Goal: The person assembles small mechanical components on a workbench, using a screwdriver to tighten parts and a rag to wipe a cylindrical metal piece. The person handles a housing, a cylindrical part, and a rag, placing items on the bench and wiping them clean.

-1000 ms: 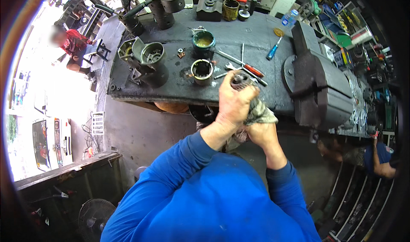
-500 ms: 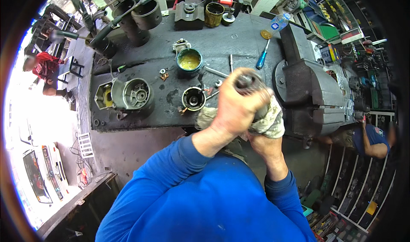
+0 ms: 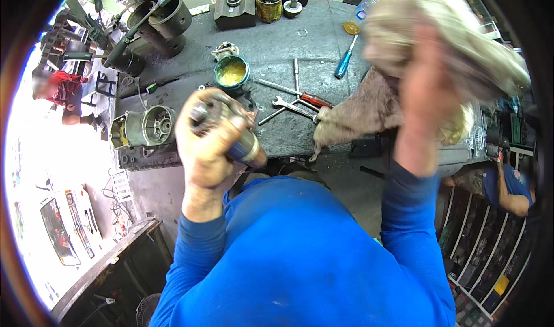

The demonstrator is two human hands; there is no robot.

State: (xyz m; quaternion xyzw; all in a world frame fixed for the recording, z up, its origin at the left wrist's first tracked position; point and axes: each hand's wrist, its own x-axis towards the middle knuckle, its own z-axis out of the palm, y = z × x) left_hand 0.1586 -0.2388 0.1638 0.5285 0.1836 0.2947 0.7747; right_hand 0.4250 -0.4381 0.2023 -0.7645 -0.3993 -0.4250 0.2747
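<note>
My left hand point(image 3: 199, 145), raised over the near edge of the bench, is closed around a dark cylindrical metal part point(image 3: 245, 147). Its lower end looks copper-coloured; fingers and blur hide some of the upper end. At the right, my right hand point(image 3: 430, 90) is lifted high and smeared by motion, gripping a dirty pale rag point(image 3: 444, 30). More greyish cloth point(image 3: 360, 107) stretches below it over the bench; whether it joins that rag I cannot tell. Between my hands lie an open-ended wrench point(image 3: 293, 107) and a red-handled screwdriver point(image 3: 316, 100).
A grey metal housing point(image 3: 157, 125) stands at the bench's left, with a tub of yellowish grease point(image 3: 232, 72) farther back. A blue-handled screwdriver point(image 3: 344, 64) lies beyond the cloth. Metal cylinders point(image 3: 171, 18) holding tools rise at the back left. A person point(image 3: 508, 188) is at the far right.
My hands have parted. The left moved left with the metal part; the right swung up and right with the rag. The wrench and red-handled screwdriver now show; the vise is mostly covered.
</note>
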